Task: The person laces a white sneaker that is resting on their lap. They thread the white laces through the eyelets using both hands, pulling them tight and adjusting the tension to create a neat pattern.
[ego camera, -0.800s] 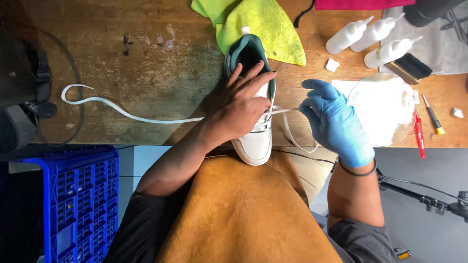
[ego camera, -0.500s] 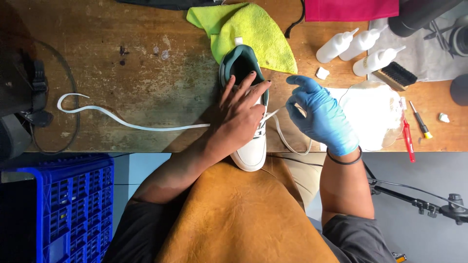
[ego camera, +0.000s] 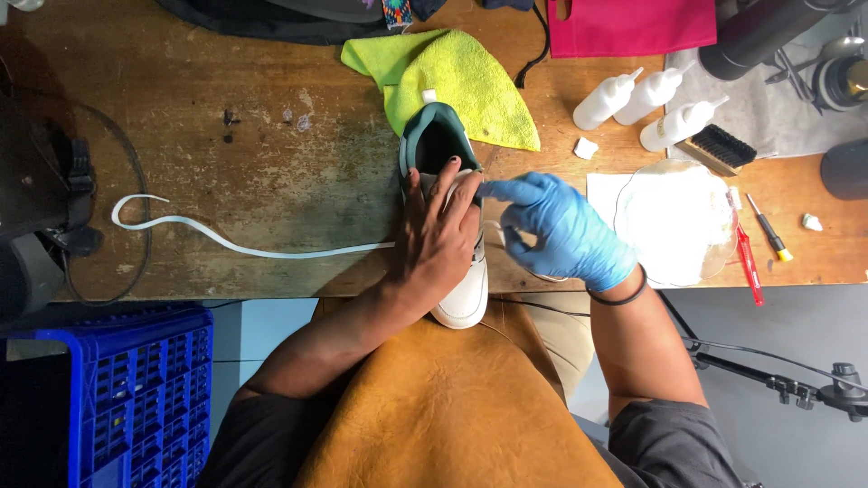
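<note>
My bare left hand [ego camera: 438, 239] lies spread flat on the white shoe [ego camera: 452, 226], which points its long axis away from me, and my gloved right hand [ego camera: 561, 230], just right of the shoe, pinches the lace [ego camera: 244, 244].

Bright, even overhead light; sharp, soft shadows

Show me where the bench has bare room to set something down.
Bare wood lies left of the shoe, above the white lace and left of the yellow cloth. Right of the gloved right hand it is crowded: clear dish, squeeze bottles, brush.
</note>
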